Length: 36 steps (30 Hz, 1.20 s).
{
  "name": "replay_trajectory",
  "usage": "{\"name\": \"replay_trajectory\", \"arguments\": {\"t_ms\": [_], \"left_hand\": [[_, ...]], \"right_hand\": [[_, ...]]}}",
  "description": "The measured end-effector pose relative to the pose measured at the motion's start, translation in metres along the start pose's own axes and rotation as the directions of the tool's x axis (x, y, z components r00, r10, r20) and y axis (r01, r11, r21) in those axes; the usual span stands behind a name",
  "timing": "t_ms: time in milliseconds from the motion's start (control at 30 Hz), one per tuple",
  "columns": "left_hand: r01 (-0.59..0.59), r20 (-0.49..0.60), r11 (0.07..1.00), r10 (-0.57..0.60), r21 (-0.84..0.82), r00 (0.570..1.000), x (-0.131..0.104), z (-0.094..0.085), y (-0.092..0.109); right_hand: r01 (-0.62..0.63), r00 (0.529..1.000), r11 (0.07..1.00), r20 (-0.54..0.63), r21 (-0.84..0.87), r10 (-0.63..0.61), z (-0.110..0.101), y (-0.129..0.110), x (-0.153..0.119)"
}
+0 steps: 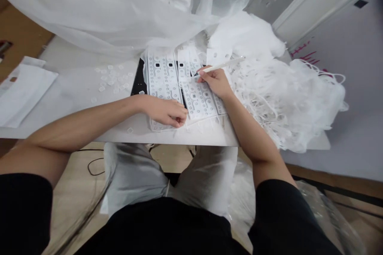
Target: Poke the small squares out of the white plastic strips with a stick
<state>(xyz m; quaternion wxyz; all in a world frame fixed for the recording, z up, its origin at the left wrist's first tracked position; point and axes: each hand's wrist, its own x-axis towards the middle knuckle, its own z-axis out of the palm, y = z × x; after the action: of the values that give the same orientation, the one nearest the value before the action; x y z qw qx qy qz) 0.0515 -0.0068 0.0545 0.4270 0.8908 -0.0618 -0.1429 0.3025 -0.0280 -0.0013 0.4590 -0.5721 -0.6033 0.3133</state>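
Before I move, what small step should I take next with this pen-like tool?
Perhaps ease the white pen-like tool gently onto the patterned sheet: your right hand has its dark tip by that sheet's far edge, while your left hand rests at the near side. Contact is too small to tell.

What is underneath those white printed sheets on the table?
Something flat and black shows past the left edge of the printed sheets and through a gap between them. The rest is covered, so I cannot tell what else lies there.
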Motion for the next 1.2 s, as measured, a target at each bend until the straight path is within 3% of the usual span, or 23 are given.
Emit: {"name": "replay_trajectory", "arguments": {"t_ms": [133, 267, 500, 667, 867, 1100, 1200], "left_hand": [[0.083, 0.036, 0.981, -0.078, -0.177, 0.996, 0.002, -0.007, -0.008], [0.154, 0.012, 0.968, -0.155, -0.198, 0.988, 0.002, -0.008, -0.013], [0.117, -0.104, 0.975, -0.138, -0.191, 0.985, 0.009, 0.001, -0.017], [0.043, -0.207, 0.982, -0.082, -0.185, 0.975, 0.011, 0.004, -0.022], [0.041, -0.395, 0.969, -0.138, -0.244, 0.908, 0.010, 0.004, -0.028], [0.046, -0.453, 0.914, -0.243, -0.403, 0.858, 0.008, 0.001, -0.027], [0.009, -0.552, 0.898, -0.278, -0.440, 0.786, 0.009, 0.005, -0.027]], "right_hand": [[0.031, 0.999, 0.999, 0.012, -0.039, -0.030, 0.000, 0.001, 0.000], [0.044, 0.999, 0.997, 0.022, -0.066, -0.042, 0.000, 0.000, 0.001], [0.008, 1.000, 1.000, 0.001, -0.010, -0.008, 0.001, 0.004, 0.004], [0.055, 0.998, 0.998, 0.014, -0.014, -0.055, 0.000, 0.008, 0.005], [0.069, 0.997, 0.995, 0.029, -0.068, -0.067, -0.002, 0.011, 0.006], [0.092, 0.994, 0.993, 0.057, -0.074, -0.088, -0.002, 0.012, 0.006], [0.101, 0.994, 0.992, 0.042, -0.075, -0.098, 0.000, 0.013, 0.006]]}}
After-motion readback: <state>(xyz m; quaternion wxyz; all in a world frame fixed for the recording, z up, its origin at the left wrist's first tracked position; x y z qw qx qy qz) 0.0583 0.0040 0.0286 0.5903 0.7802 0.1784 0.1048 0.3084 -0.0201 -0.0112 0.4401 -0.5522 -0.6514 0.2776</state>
